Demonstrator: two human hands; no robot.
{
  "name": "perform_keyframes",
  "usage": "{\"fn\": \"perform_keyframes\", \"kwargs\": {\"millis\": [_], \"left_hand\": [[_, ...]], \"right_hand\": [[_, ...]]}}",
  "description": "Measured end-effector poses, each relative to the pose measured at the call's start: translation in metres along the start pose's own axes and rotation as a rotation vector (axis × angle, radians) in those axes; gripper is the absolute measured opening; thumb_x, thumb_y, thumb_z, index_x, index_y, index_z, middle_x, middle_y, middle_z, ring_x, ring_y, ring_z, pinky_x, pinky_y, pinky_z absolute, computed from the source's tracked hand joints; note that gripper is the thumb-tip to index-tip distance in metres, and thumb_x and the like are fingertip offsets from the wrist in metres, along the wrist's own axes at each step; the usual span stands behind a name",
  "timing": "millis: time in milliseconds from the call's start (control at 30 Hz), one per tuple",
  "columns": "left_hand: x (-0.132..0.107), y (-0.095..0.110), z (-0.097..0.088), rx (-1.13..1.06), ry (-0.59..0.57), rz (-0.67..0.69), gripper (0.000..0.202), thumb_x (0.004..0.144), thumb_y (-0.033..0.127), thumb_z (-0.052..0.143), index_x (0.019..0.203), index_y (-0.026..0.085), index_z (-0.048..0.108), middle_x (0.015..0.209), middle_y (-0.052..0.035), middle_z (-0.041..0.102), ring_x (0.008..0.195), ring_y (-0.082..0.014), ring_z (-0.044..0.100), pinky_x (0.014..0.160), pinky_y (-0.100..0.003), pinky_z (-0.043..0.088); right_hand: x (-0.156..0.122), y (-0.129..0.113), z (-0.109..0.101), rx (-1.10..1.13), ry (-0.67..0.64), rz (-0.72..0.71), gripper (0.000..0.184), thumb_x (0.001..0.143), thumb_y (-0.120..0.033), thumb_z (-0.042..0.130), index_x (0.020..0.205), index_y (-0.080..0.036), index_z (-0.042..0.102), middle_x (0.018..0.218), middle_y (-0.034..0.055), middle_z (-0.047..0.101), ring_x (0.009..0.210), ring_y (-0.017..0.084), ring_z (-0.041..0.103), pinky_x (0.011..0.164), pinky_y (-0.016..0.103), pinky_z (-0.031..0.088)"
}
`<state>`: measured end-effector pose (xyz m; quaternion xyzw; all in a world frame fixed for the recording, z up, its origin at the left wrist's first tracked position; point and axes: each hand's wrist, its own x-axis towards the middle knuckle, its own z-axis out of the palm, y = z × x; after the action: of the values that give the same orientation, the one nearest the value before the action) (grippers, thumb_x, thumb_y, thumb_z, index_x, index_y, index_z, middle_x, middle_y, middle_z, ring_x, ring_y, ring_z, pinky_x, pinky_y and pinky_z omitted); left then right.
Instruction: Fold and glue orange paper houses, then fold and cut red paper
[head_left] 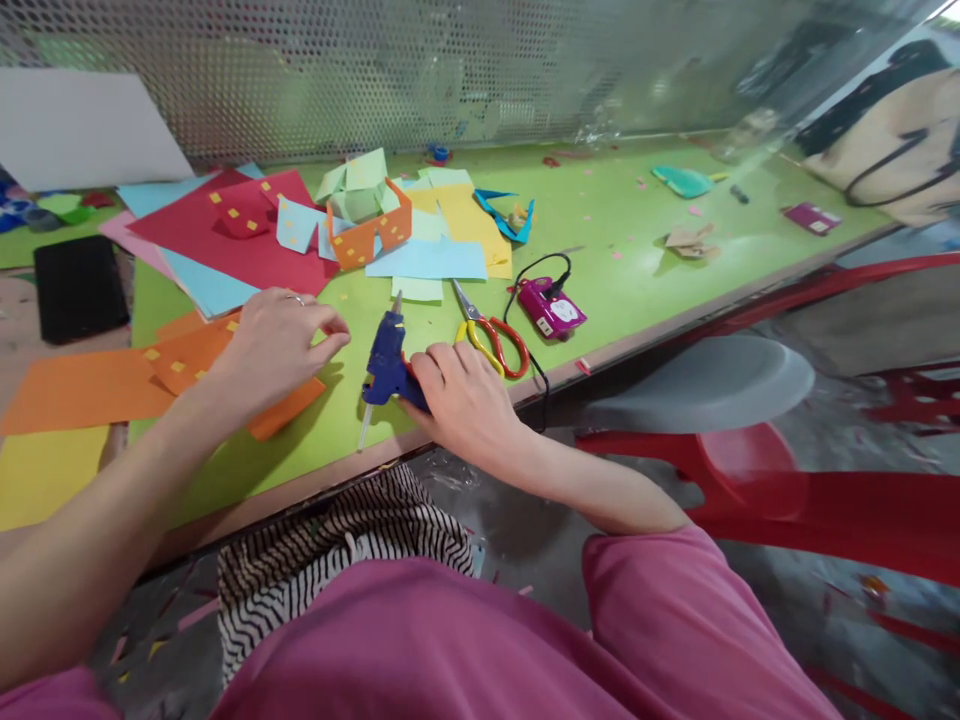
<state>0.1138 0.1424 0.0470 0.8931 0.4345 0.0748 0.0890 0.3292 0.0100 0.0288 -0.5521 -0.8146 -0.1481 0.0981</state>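
My right hand is closed around the handle of a blue glue gun that rests on the green table, nozzle pointing away from me. My left hand lies on an orange paper piece dotted with small yellow squares, its thumb and fingertips pinched together at the paper's right edge. What the pinch holds is too small to make out. Just right of the glue gun lie scissors with red and yellow handles.
Red, blue, yellow and orange paper sheets cover the table's left and middle. A folded orange paper shape stands behind them. A magenta device with a black cable lies right of the scissors. Red plastic chairs stand to my right; a perforated panel backs the table.
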Motion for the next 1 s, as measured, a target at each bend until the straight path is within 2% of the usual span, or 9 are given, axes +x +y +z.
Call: {"fn": "perform_keyframes", "kwargs": {"millis": [100,233,400,500,567,700,767,867,1000], "left_hand": [[-0.004,0.006,-0.004,-0.036,0.068,-0.008,0.044,0.094,0.052,0.04,0.093,0.026,0.076,0.091,-0.0097,0.075,0.097,-0.0325,0.064,0.098,-0.05,0.044],[-0.015,0.012,-0.016,-0.096,0.21,-0.024,0.041,0.095,0.053,0.041,0.092,0.027,0.072,0.091,-0.0073,0.074,0.095,-0.0295,0.064,0.099,-0.046,0.046],[-0.02,0.0,-0.037,-0.043,0.286,-0.096,0.041,0.094,0.051,0.041,0.092,0.023,0.071,0.092,-0.0078,0.072,0.092,-0.0267,0.063,0.103,-0.045,0.043],[-0.014,-0.013,-0.042,-0.016,0.233,-0.144,0.041,0.094,0.05,0.044,0.098,0.021,0.072,0.095,-0.0083,0.072,0.097,-0.0274,0.062,0.103,-0.045,0.042],[-0.007,-0.019,-0.04,0.039,0.175,-0.168,0.04,0.095,0.047,0.044,0.102,0.02,0.073,0.097,-0.0101,0.073,0.105,-0.0301,0.061,0.105,-0.047,0.04],[0.011,-0.024,-0.031,0.124,0.032,-0.185,0.038,0.097,0.037,0.042,0.101,0.02,0.076,0.11,-0.0137,0.074,0.116,-0.0356,0.056,0.108,-0.057,0.034],[0.022,-0.026,-0.029,0.173,-0.022,-0.208,0.039,0.098,0.037,0.043,0.105,0.019,0.077,0.12,-0.0162,0.072,0.125,-0.0393,0.052,0.11,-0.063,0.03],[0.04,-0.033,-0.031,0.206,-0.134,-0.306,0.051,0.101,0.05,0.042,0.123,0.014,0.072,0.135,-0.0194,0.066,0.132,-0.042,0.047,0.113,-0.068,0.026],[0.064,-0.039,-0.029,0.177,-0.251,-0.36,0.073,0.095,0.068,0.05,0.136,0.009,0.062,0.139,-0.0234,0.064,0.127,-0.0417,0.055,0.11,-0.069,0.034]], "right_hand": [[0.001,-0.007,-0.012,-0.05,0.082,-0.023,0.024,0.099,-0.03,0.064,0.114,-0.012,0.064,0.104,0.014,0.067,0.095,0.028,0.056,0.081,0.041,0.046],[0.004,-0.009,-0.016,-0.03,0.057,-0.022,0.02,0.101,-0.027,0.059,0.116,-0.013,0.064,0.105,0.014,0.067,0.095,0.028,0.056,0.08,0.042,0.046],[0.008,-0.001,-0.016,0.017,0.072,0.029,0.02,0.102,-0.024,0.055,0.118,-0.018,0.064,0.109,0.0146,0.068,0.096,0.03,0.058,0.081,0.045,0.047],[0.011,0.012,-0.016,0.128,0.187,0.024,0.022,0.101,-0.031,0.057,0.118,-0.018,0.063,0.115,0.0157,0.068,0.1,0.03,0.06,0.085,0.047,0.05],[0.014,0.025,-0.014,0.322,0.236,0.06,0.027,0.097,-0.038,0.061,0.116,-0.019,0.061,0.115,0.0139,0.068,0.102,0.028,0.062,0.087,0.046,0.053],[0.02,0.047,-0.003,0.874,0.197,0.289,0.034,0.095,-0.053,0.06,0.112,-0.024,0.057,0.104,0.0056,0.068,0.087,0.02,0.065,0.077,0.038,0.055],[0.022,0.053,0.005,1.025,0.218,0.374,0.038,0.093,-0.059,0.061,0.109,-0.024,0.056,0.103,0.0041,0.069,0.086,0.018,0.064,0.075,0.036,0.055],[0.022,0.055,0.014,1.091,0.197,0.401,0.042,0.088,-0.06,0.068,0.106,-0.025,0.057,0.104,0.0039,0.068,0.089,0.018,0.064,0.076,0.035,0.054],[0.025,0.048,0.018,1.14,0.125,0.401,0.043,0.087,-0.06,0.07,0.108,-0.025,0.057,0.106,0.0036,0.068,0.09,0.017,0.064,0.077,0.035,0.054]]}}
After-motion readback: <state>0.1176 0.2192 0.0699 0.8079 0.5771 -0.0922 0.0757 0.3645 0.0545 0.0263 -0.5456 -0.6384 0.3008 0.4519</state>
